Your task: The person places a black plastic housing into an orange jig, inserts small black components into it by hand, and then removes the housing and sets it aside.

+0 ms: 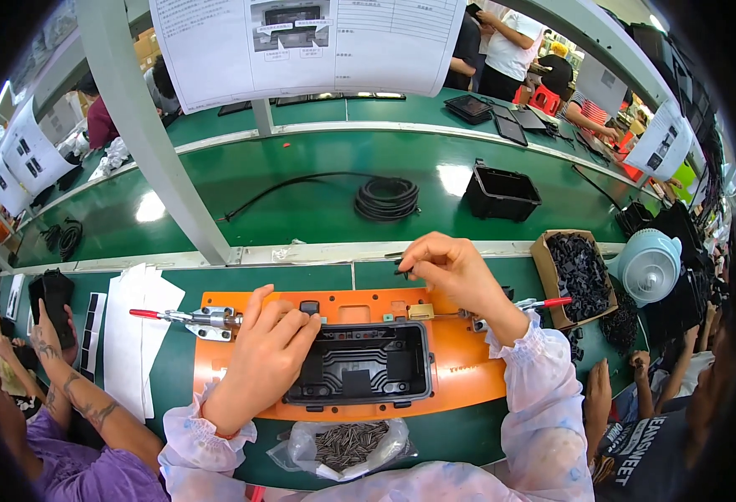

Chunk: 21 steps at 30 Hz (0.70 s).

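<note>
A black plastic housing [359, 372], its hollow side up, sits in an orange fixture [476, 385] on the green bench before me. My left hand [269, 356] rests over the fixture at the housing's left edge, fingers stretched out, with nothing visible in them. Above the far edge of the fixture, my right hand [453, 272] pinches a small black part [399, 264] between thumb and fingers. A red-handled toggle clamp [209, 322] is mounted on the left of the fixture; another red handle [552, 302] shows beyond my right wrist.
A clear bag of metal pins or screws [351, 445] lies in front. On the right stand a carton of small black parts [581, 272] and a pale blue fan [648, 268]. White sheets [138, 335] lie left. Beyond are coiled black cable [387, 198] and an open black box [503, 191]. Co-workers sit both sides.
</note>
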Each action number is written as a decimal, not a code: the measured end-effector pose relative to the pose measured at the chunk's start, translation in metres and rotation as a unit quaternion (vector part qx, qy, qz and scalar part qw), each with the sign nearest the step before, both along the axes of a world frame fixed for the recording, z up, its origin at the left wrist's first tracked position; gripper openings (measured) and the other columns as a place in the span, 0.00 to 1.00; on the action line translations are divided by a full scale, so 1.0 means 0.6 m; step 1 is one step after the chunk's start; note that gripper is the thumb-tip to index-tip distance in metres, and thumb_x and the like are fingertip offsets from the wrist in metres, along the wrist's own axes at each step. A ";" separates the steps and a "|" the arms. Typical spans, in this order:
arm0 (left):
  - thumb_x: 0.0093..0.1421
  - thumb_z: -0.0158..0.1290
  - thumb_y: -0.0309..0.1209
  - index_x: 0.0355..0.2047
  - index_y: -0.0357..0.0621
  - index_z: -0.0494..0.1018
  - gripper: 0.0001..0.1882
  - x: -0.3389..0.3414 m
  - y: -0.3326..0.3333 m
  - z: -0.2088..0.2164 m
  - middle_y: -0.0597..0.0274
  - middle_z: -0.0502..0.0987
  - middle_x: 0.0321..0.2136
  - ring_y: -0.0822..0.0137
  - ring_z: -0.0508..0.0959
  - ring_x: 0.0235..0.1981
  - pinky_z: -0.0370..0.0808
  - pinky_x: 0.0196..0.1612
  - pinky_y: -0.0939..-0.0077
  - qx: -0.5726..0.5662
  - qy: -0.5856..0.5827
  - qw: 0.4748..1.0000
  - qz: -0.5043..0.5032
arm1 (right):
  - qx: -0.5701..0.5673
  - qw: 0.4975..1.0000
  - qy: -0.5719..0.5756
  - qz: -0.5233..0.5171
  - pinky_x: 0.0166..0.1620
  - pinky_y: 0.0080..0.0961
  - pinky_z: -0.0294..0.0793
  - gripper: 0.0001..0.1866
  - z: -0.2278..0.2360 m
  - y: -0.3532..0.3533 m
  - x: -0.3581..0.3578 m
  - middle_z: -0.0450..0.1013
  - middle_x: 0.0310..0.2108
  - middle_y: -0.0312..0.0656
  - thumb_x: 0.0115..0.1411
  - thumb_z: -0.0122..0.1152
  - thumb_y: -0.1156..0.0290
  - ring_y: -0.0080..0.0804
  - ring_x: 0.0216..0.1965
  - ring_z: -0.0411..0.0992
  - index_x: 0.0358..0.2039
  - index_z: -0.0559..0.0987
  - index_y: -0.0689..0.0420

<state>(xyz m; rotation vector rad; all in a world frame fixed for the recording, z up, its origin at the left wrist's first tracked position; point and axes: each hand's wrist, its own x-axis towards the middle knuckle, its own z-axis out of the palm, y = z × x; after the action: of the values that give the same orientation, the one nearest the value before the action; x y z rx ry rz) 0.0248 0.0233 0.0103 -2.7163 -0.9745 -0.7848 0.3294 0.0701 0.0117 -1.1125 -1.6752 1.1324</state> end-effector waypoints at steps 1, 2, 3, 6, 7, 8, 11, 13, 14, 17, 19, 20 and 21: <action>0.50 0.58 0.19 0.40 0.38 0.80 0.15 0.000 0.000 0.000 0.61 0.76 0.34 0.60 0.76 0.42 0.66 0.63 0.45 -0.001 -0.002 1.000 0.000 | -0.077 0.997 0.017 0.002 0.49 0.23 0.78 0.09 0.006 0.000 0.004 0.79 0.40 0.39 0.64 0.57 0.82 0.25 0.41 0.77 0.42 0.83 0.62; 0.50 0.58 0.19 0.40 0.38 0.80 0.15 0.001 -0.001 0.000 0.61 0.76 0.34 0.60 0.76 0.42 0.66 0.63 0.45 -0.001 -0.002 1.000 0.000 | -0.078 0.997 0.016 0.001 0.49 0.23 0.78 0.09 0.002 0.002 0.011 0.79 0.40 0.39 0.64 0.57 0.82 0.25 0.41 0.77 0.42 0.83 0.62; 0.50 0.58 0.19 0.40 0.38 0.80 0.15 0.000 -0.001 0.001 0.61 0.76 0.34 0.60 0.76 0.42 0.66 0.63 0.45 -0.002 -0.003 1.000 0.000 | -0.094 0.994 0.047 0.013 0.49 0.23 0.78 0.08 -0.004 0.007 0.016 0.79 0.40 0.39 0.64 0.57 0.81 0.25 0.41 0.77 0.41 0.83 0.62; 0.50 0.58 0.19 0.40 0.38 0.81 0.15 -0.002 -0.003 0.002 0.61 0.76 0.34 0.60 0.76 0.42 0.66 0.63 0.45 -0.003 -0.003 1.000 0.003 | -0.134 0.988 0.074 0.027 0.49 0.23 0.78 0.07 0.004 0.007 0.020 0.79 0.41 0.40 0.65 0.57 0.81 0.26 0.42 0.77 0.40 0.82 0.63; 0.50 0.58 0.19 0.40 0.37 0.81 0.15 -0.004 -0.004 0.003 0.61 0.76 0.34 0.60 0.76 0.42 0.66 0.63 0.46 -0.003 -0.002 1.000 0.004 | -0.158 0.985 0.071 0.028 0.50 0.24 0.78 0.06 0.009 0.007 0.018 0.79 0.41 0.40 0.65 0.57 0.81 0.26 0.43 0.77 0.40 0.81 0.63; 0.50 0.58 0.19 0.40 0.37 0.81 0.15 -0.005 -0.005 0.004 0.61 0.76 0.34 0.60 0.76 0.42 0.66 0.63 0.46 -0.003 -0.001 1.000 0.006 | -0.158 0.984 0.071 0.030 0.50 0.24 0.78 0.06 0.004 0.009 0.015 0.79 0.41 0.40 0.65 0.57 0.81 0.26 0.43 0.77 0.40 0.81 0.63; 0.50 0.59 0.19 0.40 0.37 0.81 0.15 0.000 -0.003 0.002 0.61 0.77 0.34 0.60 0.76 0.42 0.66 0.63 0.46 -0.004 -0.007 1.000 0.002 | 0.033 0.999 -0.041 0.004 0.51 0.27 0.77 0.08 0.002 0.006 0.011 0.80 0.41 0.39 0.63 0.59 0.81 0.27 0.40 0.79 0.43 0.81 0.64; 0.50 0.59 0.19 0.40 0.37 0.81 0.15 0.000 -0.002 0.002 0.62 0.77 0.34 0.60 0.76 0.42 0.66 0.64 0.46 -0.005 -0.005 1.000 0.003 | 0.025 0.998 -0.035 0.041 0.50 0.26 0.78 0.09 0.017 0.000 0.000 0.81 0.41 0.39 0.63 0.61 0.81 0.27 0.39 0.79 0.43 0.82 0.65; 0.50 0.59 0.19 0.40 0.37 0.81 0.15 0.000 -0.002 0.001 0.62 0.77 0.34 0.60 0.76 0.42 0.66 0.64 0.46 -0.004 -0.005 1.000 0.003 | 0.025 0.998 -0.035 0.040 0.50 0.26 0.78 0.09 0.017 0.001 0.002 0.81 0.41 0.39 0.63 0.61 0.81 0.27 0.39 0.79 0.43 0.82 0.65; 0.50 0.58 0.19 0.40 0.37 0.81 0.15 -0.002 -0.005 0.005 0.62 0.77 0.34 0.60 0.76 0.42 0.65 0.64 0.45 -0.006 -0.006 1.000 0.004 | -0.046 0.987 -0.048 0.145 0.47 0.23 0.79 0.08 0.016 0.002 0.004 0.82 0.38 0.39 0.63 0.62 0.81 0.25 0.39 0.79 0.42 0.83 0.65; 0.50 0.59 0.19 0.40 0.37 0.81 0.15 0.000 -0.003 0.004 0.62 0.76 0.34 0.60 0.76 0.41 0.65 0.64 0.45 -0.006 -0.003 1.000 0.003 | -0.124 0.984 0.034 0.120 0.44 0.21 0.79 0.07 0.010 0.000 -0.001 0.82 0.34 0.40 0.63 0.62 0.81 0.24 0.37 0.80 0.40 0.84 0.66; 0.50 0.59 0.19 0.40 0.37 0.81 0.15 0.001 -0.002 0.003 0.62 0.76 0.34 0.60 0.76 0.41 0.65 0.64 0.45 -0.007 -0.003 1.000 0.002 | -0.125 0.984 0.034 0.119 0.44 0.21 0.79 0.07 0.003 -0.002 -0.003 0.82 0.34 0.40 0.63 0.62 0.81 0.24 0.37 0.80 0.40 0.84 0.66; 0.50 0.59 0.19 0.40 0.37 0.81 0.14 0.001 -0.001 0.004 0.62 0.76 0.33 0.60 0.76 0.41 0.65 0.64 0.45 -0.005 -0.003 1.000 0.001 | -0.124 0.986 0.045 0.101 0.43 0.21 0.79 0.07 -0.002 -0.004 -0.006 0.82 0.33 0.40 0.63 0.62 0.81 0.24 0.36 0.80 0.40 0.84 0.66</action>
<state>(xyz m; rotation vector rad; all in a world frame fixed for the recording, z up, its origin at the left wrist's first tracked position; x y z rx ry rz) 0.0254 0.0226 0.0126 -2.7228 -0.9842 -0.7905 0.3261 0.0676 0.0106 -1.0410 -1.6354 1.5318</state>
